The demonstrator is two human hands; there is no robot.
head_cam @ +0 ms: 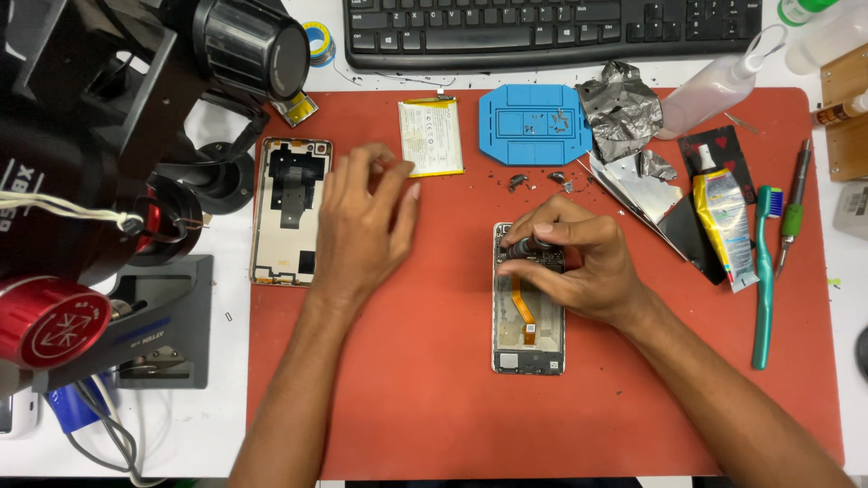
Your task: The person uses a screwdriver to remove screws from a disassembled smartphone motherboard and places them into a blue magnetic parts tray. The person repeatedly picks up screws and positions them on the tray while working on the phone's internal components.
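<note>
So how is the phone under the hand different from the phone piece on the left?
The open phone has an orange ribbon strip and small parts inside; the back cover is mostly a gold shell with a black patch. The right hand works at the phone's top end, while the left hand only hovers beside the cover. Both lie flat and lengthwise on the red mat.

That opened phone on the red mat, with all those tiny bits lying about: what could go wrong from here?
The right hand presses a dark tool onto the top of the opened phone; a slip might nick the orange flex cable. The loose small parts lie unguarded on the red mat and could be swept off by a sleeve or hand. The left hand hovers near the battery and could knock it.
</note>
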